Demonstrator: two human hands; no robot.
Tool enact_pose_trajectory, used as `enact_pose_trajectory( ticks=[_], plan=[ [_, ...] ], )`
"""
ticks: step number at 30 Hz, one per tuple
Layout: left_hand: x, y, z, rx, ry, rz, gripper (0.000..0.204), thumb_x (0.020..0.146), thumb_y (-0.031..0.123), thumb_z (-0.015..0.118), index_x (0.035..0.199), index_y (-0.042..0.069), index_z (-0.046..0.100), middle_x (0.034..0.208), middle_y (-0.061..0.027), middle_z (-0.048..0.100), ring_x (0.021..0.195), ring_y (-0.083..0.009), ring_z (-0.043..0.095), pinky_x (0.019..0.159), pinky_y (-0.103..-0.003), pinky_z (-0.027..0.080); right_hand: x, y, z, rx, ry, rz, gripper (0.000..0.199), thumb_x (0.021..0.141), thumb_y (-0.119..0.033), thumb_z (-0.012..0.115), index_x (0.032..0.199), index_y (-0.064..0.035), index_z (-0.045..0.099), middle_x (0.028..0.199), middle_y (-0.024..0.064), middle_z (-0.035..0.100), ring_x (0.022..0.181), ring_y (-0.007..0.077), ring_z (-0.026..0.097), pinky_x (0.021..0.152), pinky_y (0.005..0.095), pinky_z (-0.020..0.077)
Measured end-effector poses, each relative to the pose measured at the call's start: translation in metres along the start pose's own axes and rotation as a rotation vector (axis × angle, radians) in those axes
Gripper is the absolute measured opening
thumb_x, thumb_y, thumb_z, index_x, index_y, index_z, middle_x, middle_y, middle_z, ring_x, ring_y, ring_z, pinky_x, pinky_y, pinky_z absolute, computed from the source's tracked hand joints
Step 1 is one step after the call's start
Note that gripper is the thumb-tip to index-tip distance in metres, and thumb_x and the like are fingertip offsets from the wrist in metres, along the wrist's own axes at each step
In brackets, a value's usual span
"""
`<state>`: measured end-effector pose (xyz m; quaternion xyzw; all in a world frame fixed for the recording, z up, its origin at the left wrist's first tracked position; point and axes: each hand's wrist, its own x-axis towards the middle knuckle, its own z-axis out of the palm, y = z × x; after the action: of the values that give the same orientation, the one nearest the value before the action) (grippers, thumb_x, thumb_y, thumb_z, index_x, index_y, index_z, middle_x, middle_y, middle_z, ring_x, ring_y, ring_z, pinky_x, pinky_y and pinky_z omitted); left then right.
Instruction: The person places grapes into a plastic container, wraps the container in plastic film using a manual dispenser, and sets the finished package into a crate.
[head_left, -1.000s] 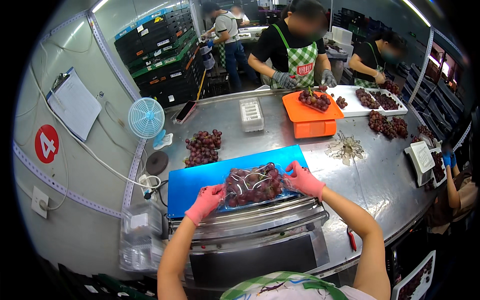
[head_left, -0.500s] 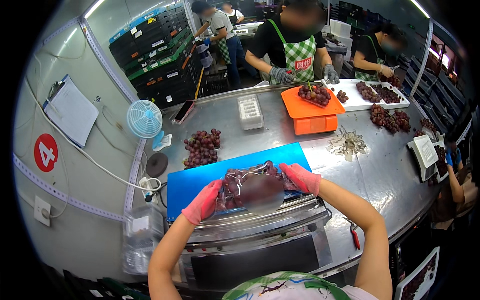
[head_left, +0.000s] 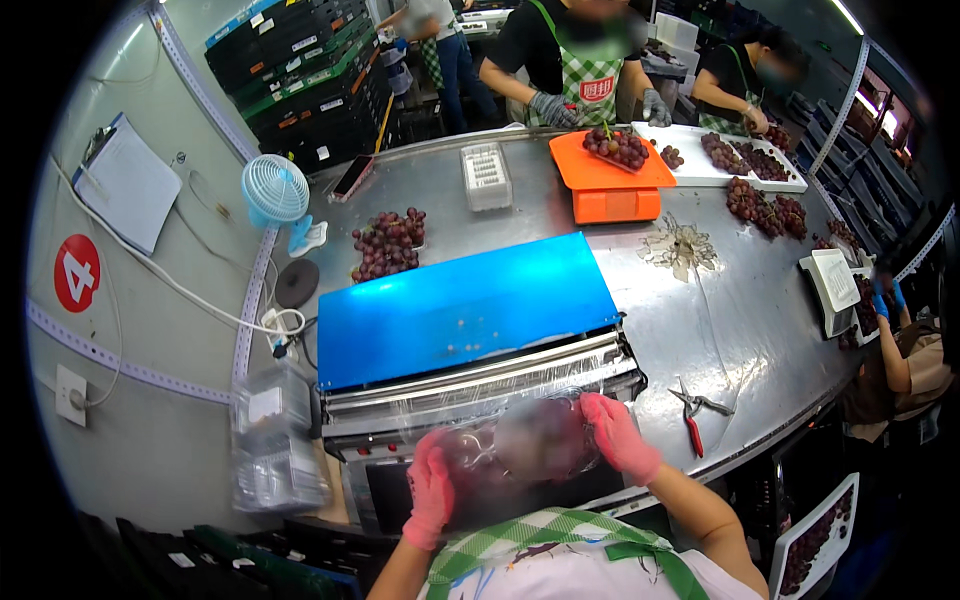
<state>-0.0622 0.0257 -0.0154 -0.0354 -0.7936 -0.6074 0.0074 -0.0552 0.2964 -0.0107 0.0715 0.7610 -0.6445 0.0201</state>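
Note:
Between my two pink-gloved hands is a pack of dark red grapes [head_left: 482, 452] with clear film over it, partly smeared by blur. My left hand [head_left: 430, 490] grips its left end. Around the right end close the fingers of my right hand [head_left: 622, 438]. The pack hangs over the near side of a film wrapping machine [head_left: 480, 378], in front of its metal rollers. Clear film stretches between the rollers and the pack. Just beyond lies the machine's blue plate [head_left: 465, 305], with nothing on it.
Loose grapes [head_left: 388, 246] lie beyond the blue plate. An orange scale [head_left: 615, 202] bears grapes. Red-handled pruning shears [head_left: 692, 420] rest at right. A blue fan [head_left: 276, 190] and clear plastic boxes [head_left: 275, 450] are at left. Co-workers stand across the table and at right.
Both hands have drawn the grape pack off the blue plate, toward my body and lower. The plate is now uncovered and film trails from the rollers. The view has shifted.

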Motion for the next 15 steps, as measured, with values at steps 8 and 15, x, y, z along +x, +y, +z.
enact_pose_trajectory(
  ticks=[8,15],
  plan=[
    [-0.023,0.03,0.009,-1.032,-0.093,-0.559,0.058,0.086,0.06,0.038,0.121,0.014,0.042,0.105,-0.0123,0.054,0.092,-0.0297,0.055,0.071,-0.051,0.05,-0.032,0.005,0.031,0.771,-0.073,0.197,0.039,0.095,-0.038,0.038,0.109,-0.0051,0.053,0.103,0.012,0.061,0.095,0.0229,0.058,0.073,0.0339,0.0501],
    [-0.041,0.017,0.019,0.049,-0.109,0.221,0.051,0.091,0.052,0.034,0.108,0.007,0.051,0.105,-0.012,0.058,0.086,-0.0284,0.062,0.069,-0.037,0.054,-0.048,0.009,0.031,0.996,-0.287,0.239,0.049,0.096,-0.041,0.035,0.129,-0.0059,0.041,0.125,0.0107,0.049,0.111,0.0254,0.051,0.088,0.0416,0.0455]
  ],
)
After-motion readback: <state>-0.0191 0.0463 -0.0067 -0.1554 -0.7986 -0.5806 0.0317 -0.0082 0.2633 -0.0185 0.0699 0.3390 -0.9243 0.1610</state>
